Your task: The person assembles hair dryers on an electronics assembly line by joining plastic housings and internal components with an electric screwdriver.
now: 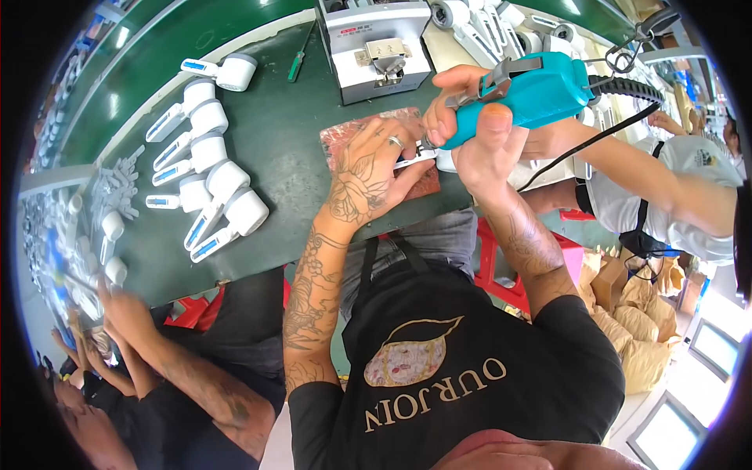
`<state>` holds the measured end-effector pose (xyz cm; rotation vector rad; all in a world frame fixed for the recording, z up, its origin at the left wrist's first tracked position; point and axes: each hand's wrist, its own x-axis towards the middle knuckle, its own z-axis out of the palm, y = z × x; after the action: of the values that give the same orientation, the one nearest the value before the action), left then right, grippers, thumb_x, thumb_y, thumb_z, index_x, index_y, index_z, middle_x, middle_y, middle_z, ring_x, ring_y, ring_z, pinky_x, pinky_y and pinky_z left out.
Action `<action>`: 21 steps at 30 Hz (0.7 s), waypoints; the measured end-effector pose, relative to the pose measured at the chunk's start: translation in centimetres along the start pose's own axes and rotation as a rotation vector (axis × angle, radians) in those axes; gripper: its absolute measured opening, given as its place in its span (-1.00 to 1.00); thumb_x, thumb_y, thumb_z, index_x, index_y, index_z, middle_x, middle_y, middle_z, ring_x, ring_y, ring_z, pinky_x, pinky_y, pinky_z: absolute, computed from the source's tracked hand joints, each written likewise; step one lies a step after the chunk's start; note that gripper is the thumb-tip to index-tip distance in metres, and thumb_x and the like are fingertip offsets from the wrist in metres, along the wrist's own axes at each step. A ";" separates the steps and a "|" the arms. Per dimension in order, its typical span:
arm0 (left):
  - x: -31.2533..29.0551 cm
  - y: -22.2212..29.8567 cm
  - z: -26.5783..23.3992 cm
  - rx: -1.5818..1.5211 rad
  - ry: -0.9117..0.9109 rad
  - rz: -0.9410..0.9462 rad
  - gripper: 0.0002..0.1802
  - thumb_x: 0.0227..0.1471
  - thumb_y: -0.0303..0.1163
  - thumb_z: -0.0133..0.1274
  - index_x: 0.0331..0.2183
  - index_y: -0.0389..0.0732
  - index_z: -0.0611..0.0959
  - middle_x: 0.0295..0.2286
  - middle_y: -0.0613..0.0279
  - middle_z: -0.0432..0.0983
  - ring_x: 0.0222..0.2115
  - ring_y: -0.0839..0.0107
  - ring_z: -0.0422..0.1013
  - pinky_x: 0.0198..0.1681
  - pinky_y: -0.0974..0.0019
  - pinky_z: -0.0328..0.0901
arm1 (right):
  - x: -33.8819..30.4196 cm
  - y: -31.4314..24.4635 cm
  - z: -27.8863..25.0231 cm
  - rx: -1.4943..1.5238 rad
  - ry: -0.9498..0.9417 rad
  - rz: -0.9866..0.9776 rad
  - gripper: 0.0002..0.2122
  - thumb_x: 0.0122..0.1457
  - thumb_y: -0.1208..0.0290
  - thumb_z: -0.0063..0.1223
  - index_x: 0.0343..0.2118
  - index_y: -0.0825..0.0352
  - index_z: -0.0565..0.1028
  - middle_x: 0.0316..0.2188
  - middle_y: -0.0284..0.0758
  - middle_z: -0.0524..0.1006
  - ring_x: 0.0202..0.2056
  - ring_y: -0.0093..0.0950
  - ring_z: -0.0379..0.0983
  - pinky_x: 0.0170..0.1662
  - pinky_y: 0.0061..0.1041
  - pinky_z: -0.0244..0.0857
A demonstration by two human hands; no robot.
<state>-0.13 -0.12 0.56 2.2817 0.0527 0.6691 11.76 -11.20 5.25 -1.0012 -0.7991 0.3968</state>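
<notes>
My right hand [487, 153] is wrapped round a teal electric screwdriver [540, 90] with a metal lever and a black cord. Its tip points down and left at a small white plastic part [417, 160]. My left hand [370, 163], wearing a ring, presses this part between thumb and fingers on a worn red pad [429, 184]. Fingers partly cover the part and the screwdriver's tip, so I cannot tell whether they touch. Left of my left hand, several white handheld devices [210, 117] with round heads and blue-striped handles lie in a column.
A grey machine with a metal fixture [388, 59] stands beyond the pad on the green table [290, 157]. A green-handled screwdriver [296, 66] lies left of it. More white devices [478, 31] are at far right. Co-workers' arms show at left [168, 352] and right [619, 160].
</notes>
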 end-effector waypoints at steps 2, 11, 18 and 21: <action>0.0 0.0 -0.1 -0.013 -0.005 0.002 -0.64 -0.09 -0.31 0.36 -0.44 -0.18 0.46 -0.41 0.20 0.43 -0.29 0.11 0.41 -0.16 0.09 0.35 | 0.0 -0.4 0.2 -0.091 -0.010 0.016 -0.25 0.20 -0.26 0.11 -0.08 0.57 0.44 -0.58 -0.37 0.41 -0.54 -0.55 0.35 -0.46 -0.54 0.23; 0.1 0.0 -0.5 -0.059 -0.067 -0.007 -0.65 -0.07 -0.31 0.35 -0.44 -0.21 0.46 -0.38 0.16 0.43 -0.28 0.06 0.40 -0.12 0.07 0.33 | -0.4 -0.7 0.5 -0.143 -0.018 0.048 -0.20 0.19 -0.33 0.07 -0.04 0.58 0.40 -0.59 -0.36 0.38 -0.56 -0.52 0.31 -0.47 -0.49 0.22; 0.2 0.2 -0.9 -0.025 -0.116 -0.029 -0.66 -0.05 -0.29 0.33 -0.42 -0.24 0.49 -0.31 0.13 0.49 -0.23 0.04 0.42 -0.09 0.06 0.34 | -0.5 -0.5 0.7 -0.117 0.023 0.032 -0.22 0.21 -0.29 0.09 -0.06 0.59 0.41 -0.58 -0.36 0.39 -0.55 -0.54 0.34 -0.47 -0.51 0.23; 0.2 1.3 -0.9 -0.023 -0.068 -0.156 -0.68 -0.03 -0.27 0.32 -0.35 -0.28 0.58 -0.28 0.12 0.53 -0.21 0.05 0.43 -0.09 0.07 0.35 | -0.3 -0.1 0.5 -0.103 0.040 0.013 -0.24 0.22 -0.26 0.09 -0.06 0.59 0.42 -0.58 -0.36 0.39 -0.55 -0.54 0.35 -0.46 -0.51 0.24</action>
<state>-0.56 -0.41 2.01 2.2493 0.1868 0.5079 11.17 -11.19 5.34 -1.1078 -0.7838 0.3487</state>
